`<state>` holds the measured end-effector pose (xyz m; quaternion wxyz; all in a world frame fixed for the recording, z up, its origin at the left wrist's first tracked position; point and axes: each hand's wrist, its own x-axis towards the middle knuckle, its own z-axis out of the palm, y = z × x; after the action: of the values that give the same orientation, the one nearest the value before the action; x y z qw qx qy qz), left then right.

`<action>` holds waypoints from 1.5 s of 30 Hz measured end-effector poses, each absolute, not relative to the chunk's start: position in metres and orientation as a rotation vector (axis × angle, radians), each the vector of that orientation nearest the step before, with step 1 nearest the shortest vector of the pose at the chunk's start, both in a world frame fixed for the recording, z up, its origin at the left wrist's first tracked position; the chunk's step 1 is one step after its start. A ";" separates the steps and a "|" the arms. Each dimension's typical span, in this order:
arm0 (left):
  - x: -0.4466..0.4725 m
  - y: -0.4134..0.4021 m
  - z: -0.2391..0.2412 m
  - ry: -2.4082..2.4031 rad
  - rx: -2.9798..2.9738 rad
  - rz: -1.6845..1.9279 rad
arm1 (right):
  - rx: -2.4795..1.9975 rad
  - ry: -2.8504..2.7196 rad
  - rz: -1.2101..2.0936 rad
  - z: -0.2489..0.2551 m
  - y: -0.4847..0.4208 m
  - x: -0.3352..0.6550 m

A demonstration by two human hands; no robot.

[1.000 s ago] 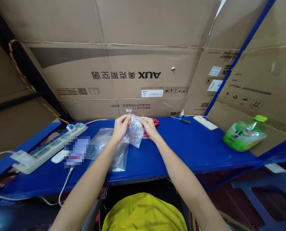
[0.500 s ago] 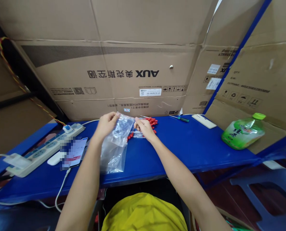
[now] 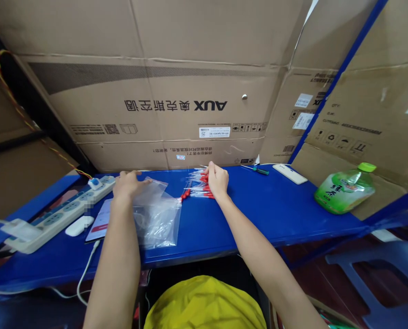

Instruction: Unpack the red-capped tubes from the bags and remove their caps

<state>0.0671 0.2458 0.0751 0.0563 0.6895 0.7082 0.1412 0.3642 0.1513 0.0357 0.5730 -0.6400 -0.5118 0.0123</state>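
Observation:
A pile of thin, pale sticks with red ends (image 3: 197, 192) lies on the blue table against the cardboard. My right hand (image 3: 218, 179) is over its right side, fingers curled in around some of the red ends; the fingertips are partly hidden. Clear plastic bags (image 3: 159, 224) lie flat to the left of the pile, one overlapping another. At their upper left edge, my left hand (image 3: 130, 183) has its fingers stretched and thumb apart, with nothing visibly gripped.
A power strip (image 3: 68, 211), a white rounded case (image 3: 78, 226) and a phone (image 3: 99, 221) with a cable are at the left. Behind the pile stands cardboard (image 3: 176, 82). A screwdriver (image 3: 260, 171), a white flat device (image 3: 289, 173) and a green drink bottle (image 3: 344, 189) lie at the right.
My left hand has let go of the small clear bag and moved left. That bag now lies lower on the table. My right hand has left the bag and moved right onto the red-ended sticks.

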 end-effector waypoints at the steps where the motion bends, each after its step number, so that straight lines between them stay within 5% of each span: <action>1: 0.072 0.244 0.075 2.193 2.084 0.448 | -1.496 -1.174 0.019 0.035 0.151 0.365; 5: 0.094 0.236 0.075 2.202 2.140 0.740 | -1.437 -1.134 -0.015 0.033 0.152 0.367; 10: 0.138 0.216 0.075 1.409 2.409 1.263 | -1.410 -1.342 -0.116 0.039 0.151 0.369; 16: 0.188 0.177 0.066 0.778 2.865 1.130 | -1.341 -2.009 -0.452 0.039 0.139 0.383; 25: 0.202 0.174 0.035 1.027 2.856 0.788 | -1.649 -1.970 -0.348 0.018 0.128 0.405; 33: 0.191 0.181 0.050 1.263 2.645 0.963 | -1.645 -1.907 -0.176 0.022 0.130 0.419; 39: 0.175 0.196 0.049 1.670 2.612 0.348 | -1.654 -1.635 -0.043 0.002 0.146 0.444; 45: 0.172 0.202 0.044 1.615 2.526 0.392 | -1.621 -1.489 0.110 -0.021 0.164 0.464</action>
<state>0.1721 0.2022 0.0441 0.0588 0.8340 0.5331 0.1296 0.4637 0.1644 -0.0208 0.4518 -0.6562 -0.6027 0.0447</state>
